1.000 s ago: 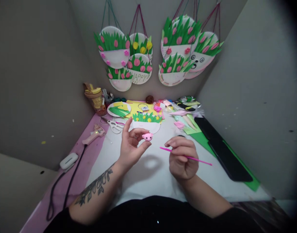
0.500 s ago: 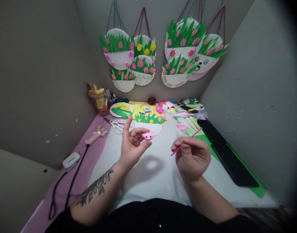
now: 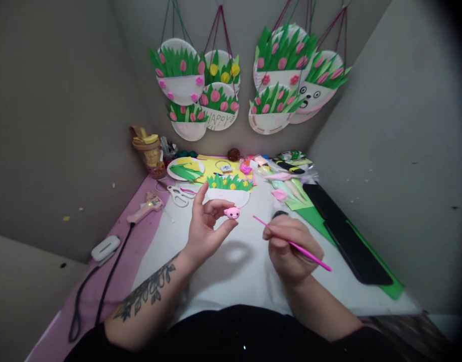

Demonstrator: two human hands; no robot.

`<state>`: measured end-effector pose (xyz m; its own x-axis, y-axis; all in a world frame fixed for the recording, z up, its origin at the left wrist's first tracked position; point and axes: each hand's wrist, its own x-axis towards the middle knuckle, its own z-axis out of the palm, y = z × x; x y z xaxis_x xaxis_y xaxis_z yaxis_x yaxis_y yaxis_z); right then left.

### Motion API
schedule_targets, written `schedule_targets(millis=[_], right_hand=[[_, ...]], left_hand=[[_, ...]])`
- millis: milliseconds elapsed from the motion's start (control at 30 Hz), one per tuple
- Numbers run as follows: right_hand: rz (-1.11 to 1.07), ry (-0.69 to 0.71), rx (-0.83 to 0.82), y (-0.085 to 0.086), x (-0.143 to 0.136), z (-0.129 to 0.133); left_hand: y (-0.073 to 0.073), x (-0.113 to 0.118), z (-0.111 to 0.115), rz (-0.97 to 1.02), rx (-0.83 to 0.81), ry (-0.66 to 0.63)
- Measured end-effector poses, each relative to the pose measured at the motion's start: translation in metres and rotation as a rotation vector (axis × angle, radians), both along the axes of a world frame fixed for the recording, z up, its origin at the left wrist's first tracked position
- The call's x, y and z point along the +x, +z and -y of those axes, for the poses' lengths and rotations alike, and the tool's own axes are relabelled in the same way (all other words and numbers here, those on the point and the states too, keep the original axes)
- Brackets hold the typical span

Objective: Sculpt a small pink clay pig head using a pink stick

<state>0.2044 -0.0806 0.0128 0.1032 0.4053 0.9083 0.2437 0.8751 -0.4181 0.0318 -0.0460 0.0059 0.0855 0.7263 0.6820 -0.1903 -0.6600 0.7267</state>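
Note:
Between the thumb and index finger of my left hand [image 3: 210, 223] is a small pink pig head figure [image 3: 233, 213] with dark eyes, its face turned toward me. The other fingers of that hand are raised and bent. My right hand [image 3: 293, 246] pinches a thin bright pink modelling tool [image 3: 308, 254], held like a pen. Its slim tip points up and left toward the pig head, with a gap between them. Its thicker end sticks out to the lower right. Both hands are above the white table cover [image 3: 231, 291].
A paper-plate flower craft [image 3: 229, 195] lies just beyond my left hand. To the left are white scissors [image 3: 180, 196], a glue gun [image 3: 146, 208] and a white case [image 3: 105, 248]. A long black object [image 3: 348, 236] lies at right on green paper [image 3: 314, 221]. Plate crafts [image 3: 180, 73] hang behind.
The pink tool has swung round in my right hand, its thin tip now toward the pig head. The pig head stays in my left hand. The view has shifted slightly.

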Motion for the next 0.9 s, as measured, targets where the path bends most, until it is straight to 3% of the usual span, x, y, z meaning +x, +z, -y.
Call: schedule_targets(millis=[333, 900], right_hand=[[0.086, 0.051, 0.085, -0.0066, -0.0024, 0.0009], [0.117, 0.082, 0.086, -0.0045, -0.0047, -0.0007]], left_hand=[[0.0013, 0.0024, 0.0032, -0.025, 0.038, -0.029], [0.0008, 0.0031, 0.0052, -0.067, 0.049, -0.008]])
